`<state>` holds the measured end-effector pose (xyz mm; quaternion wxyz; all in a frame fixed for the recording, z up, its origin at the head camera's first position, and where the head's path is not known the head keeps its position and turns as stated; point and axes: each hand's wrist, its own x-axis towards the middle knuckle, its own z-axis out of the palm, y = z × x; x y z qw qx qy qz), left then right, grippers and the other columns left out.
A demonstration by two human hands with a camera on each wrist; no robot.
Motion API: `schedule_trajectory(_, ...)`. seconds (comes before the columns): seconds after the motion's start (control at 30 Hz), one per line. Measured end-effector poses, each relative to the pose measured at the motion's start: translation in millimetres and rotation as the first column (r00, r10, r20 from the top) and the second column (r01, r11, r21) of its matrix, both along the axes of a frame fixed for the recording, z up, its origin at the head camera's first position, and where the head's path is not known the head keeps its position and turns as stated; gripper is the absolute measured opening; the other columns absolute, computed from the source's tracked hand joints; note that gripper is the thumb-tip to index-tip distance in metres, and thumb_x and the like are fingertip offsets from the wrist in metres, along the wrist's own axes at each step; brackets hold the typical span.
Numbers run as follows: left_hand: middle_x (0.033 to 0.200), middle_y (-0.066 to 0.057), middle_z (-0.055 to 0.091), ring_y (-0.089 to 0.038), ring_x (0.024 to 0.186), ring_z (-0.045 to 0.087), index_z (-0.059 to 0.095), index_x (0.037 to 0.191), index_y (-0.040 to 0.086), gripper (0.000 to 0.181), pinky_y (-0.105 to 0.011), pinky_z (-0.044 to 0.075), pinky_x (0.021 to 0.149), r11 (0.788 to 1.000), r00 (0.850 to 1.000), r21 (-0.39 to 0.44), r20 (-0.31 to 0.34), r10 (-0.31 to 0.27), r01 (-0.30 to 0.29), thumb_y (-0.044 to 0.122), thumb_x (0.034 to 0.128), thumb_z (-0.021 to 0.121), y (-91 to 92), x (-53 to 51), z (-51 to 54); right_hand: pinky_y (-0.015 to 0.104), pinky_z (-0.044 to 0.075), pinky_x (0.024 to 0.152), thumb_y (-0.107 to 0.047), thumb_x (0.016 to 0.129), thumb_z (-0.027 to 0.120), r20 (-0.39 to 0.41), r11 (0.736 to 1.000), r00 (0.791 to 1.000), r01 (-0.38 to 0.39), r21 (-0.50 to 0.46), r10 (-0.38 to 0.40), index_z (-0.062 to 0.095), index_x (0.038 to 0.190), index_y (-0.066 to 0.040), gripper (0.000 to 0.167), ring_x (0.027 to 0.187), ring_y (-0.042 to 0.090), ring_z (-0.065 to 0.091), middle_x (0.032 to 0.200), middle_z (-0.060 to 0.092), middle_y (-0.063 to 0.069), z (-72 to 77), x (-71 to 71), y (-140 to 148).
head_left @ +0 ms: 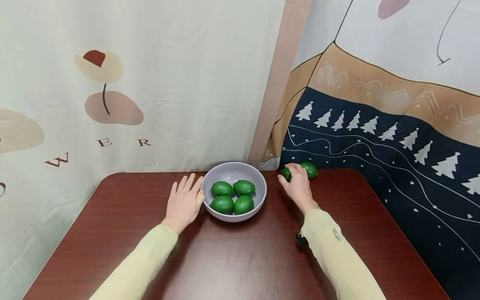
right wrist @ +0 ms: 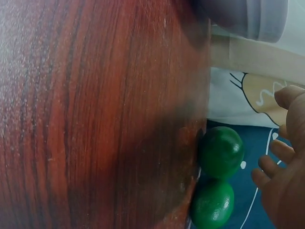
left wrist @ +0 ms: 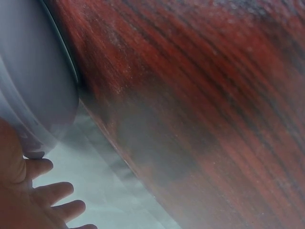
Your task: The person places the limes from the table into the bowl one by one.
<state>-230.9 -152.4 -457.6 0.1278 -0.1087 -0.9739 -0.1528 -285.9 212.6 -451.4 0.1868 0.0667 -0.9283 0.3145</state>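
A pale lilac bowl point(head_left: 234, 218) stands near the table's far edge with several green limes point(head_left: 222, 189) in it. My left hand point(head_left: 183, 202) is at the bowl's left side, fingers spread and fairly straight, the thumb side against the outer wall. In the left wrist view its fingertips point(left wrist: 61, 191) show beside the bowl point(left wrist: 38, 62). My right hand point(head_left: 298, 185) hovers over two more limes point(head_left: 309, 170) right of the bowl, partly hiding one. In the right wrist view a gap shows between the loosely bent fingers and the nearer lime point(right wrist: 221, 152); the other lime point(right wrist: 212, 203) touches it.
The dark red-brown wooden table point(head_left: 240, 258) has rounded far corners. Directly behind it hangs a pale printed curtain point(head_left: 187, 83); a navy cloth with white trees point(head_left: 375, 154) hangs at the right. A dark wrist device point(head_left: 301, 240) sits under the right sleeve.
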Motion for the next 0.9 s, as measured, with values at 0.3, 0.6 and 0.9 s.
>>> schedule_trajectory(0.3,0.16,-0.022,0.041,-0.045,0.15,0.033,0.05,0.153,0.008,0.051,-0.065,0.022,0.121,1.0,1.0,-0.005,-0.019,0.001,-0.001,0.028,0.1066,0.042,1.7,-0.4,1.0,0.06,0.04,0.113,-0.022,0.096,0.071,0.05,0.999,0.998,0.032,-0.001,-0.032,0.062,0.136,0.004,0.048,0.134,0.044,0.045,0.144,0.052,0.024,1.5,-1.5,6)
schedule_trajectory(0.6,0.16,-0.023,0.041,-0.045,0.151,0.031,0.05,0.153,0.007,0.051,-0.065,0.021,0.122,1.0,1.0,0.001,-0.015,0.003,-0.003,0.028,0.1066,0.043,1.4,0.1,1.7,0.059,0.039,0.113,-0.021,0.094,0.072,0.07,0.998,0.996,0.055,0.011,-0.056,0.06,0.137,0.003,0.05,0.135,0.046,0.044,0.143,0.051,0.026,-3.8,-6.1,13)
schedule_trajectory(0.9,0.161,-0.022,0.041,-0.045,0.151,0.031,0.049,0.154,0.008,0.052,-0.065,0.021,0.122,1.0,1.0,-0.009,-0.008,0.005,-0.005,0.029,0.1068,0.042,-0.2,-0.3,-1.0,0.061,0.041,0.112,-0.021,0.097,0.069,0.157,0.998,0.985,0.066,0.018,-0.068,0.052,0.144,0.004,0.056,0.136,0.046,0.04,0.148,0.045,0.027,-7.8,-6.3,16)
